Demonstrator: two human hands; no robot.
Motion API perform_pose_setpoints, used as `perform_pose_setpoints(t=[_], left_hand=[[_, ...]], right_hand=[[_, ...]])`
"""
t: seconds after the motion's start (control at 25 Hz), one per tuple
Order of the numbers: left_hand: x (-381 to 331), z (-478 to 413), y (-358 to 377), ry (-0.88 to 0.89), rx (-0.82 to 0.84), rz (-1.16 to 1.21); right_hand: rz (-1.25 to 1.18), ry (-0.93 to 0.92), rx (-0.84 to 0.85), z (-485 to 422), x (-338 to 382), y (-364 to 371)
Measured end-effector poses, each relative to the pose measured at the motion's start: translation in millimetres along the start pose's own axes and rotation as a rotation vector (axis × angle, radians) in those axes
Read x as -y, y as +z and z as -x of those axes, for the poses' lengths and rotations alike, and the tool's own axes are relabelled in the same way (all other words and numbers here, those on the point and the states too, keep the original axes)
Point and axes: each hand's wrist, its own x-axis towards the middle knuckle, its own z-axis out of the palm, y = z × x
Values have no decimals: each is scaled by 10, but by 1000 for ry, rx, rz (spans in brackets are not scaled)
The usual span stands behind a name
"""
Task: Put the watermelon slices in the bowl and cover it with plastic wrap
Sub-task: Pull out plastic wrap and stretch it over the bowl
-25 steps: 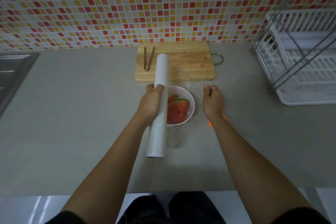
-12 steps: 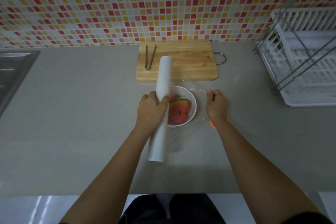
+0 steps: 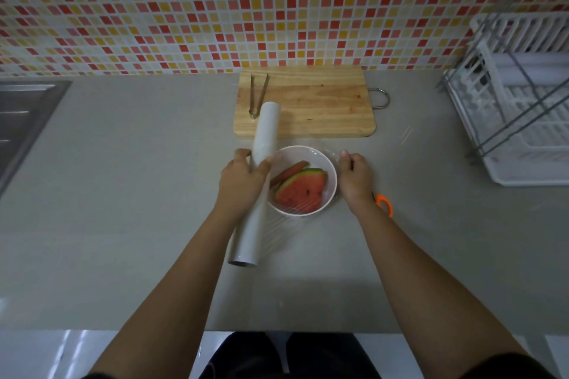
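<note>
A white bowl (image 3: 331, 174) stands on the grey counter and holds watermelon slices (image 3: 303, 186), red flesh up with green rind. My left hand (image 3: 243, 180) grips the white roll of plastic wrap (image 3: 257, 181), which lies lengthwise at the bowl's left rim. A clear sheet of plastic wrap (image 3: 326, 152) stretches from the roll across the bowl. My right hand (image 3: 354, 178) pinches that sheet's edge just right of the bowl.
A wooden cutting board (image 3: 308, 101) with metal tongs (image 3: 258, 98) lies behind the bowl. Orange-handled scissors (image 3: 384, 203) peek out beside my right wrist. A white dish rack (image 3: 520, 101) stands at the right and a steel sink (image 3: 21, 120) at the left.
My right hand has drawn the sheet a little further right, away from the roll. The roll stays at the bowl's left rim in my left hand.
</note>
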Motion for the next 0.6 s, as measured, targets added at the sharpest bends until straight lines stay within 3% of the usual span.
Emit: perform_pose_setpoints(t=[0.4, 0.6], left_hand=[[-45, -72, -6, 112, -35, 24], [-8, -129, -14, 41, -19, 54]], right_hand=[[-85, 33, -141, -42, 0, 8], [-20, 32, -82, -68, -21, 30]])
